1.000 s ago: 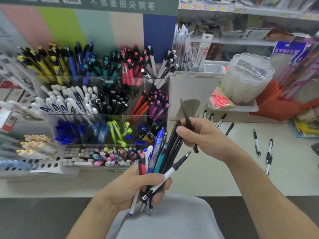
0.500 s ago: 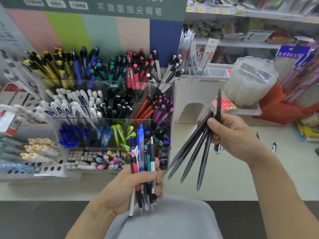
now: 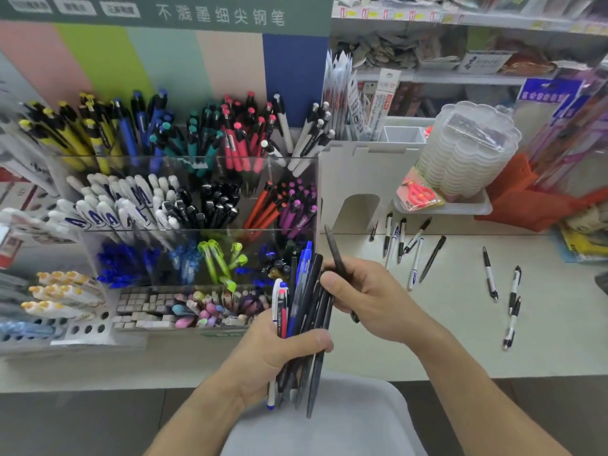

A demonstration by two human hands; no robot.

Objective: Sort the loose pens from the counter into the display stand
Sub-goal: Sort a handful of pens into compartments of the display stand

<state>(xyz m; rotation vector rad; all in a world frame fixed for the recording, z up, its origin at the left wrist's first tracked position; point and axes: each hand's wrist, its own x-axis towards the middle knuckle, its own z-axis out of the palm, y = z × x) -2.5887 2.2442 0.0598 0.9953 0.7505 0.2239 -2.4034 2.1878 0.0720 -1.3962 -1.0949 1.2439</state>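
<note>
Bright, even indoor light, soft shadows; wide-angle bending at edges, far left blurred, mild softness throughout.

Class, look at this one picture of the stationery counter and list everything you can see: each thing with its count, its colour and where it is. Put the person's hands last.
display stand: one, clear, tiered, left, full of pens grouped by colour
bundle of pens: several, mostly black, some blue, one red, one white, in the left grip
black pen: one, in the right grip
loose pens: about ten, black and white, on the white counter at right
white box: one, behind the loose pens
stack of clear trays: one, back right
red scissors: one pair, packaged, below the stack
left hand: grips the bundle
right hand: holds the black pen
</note>
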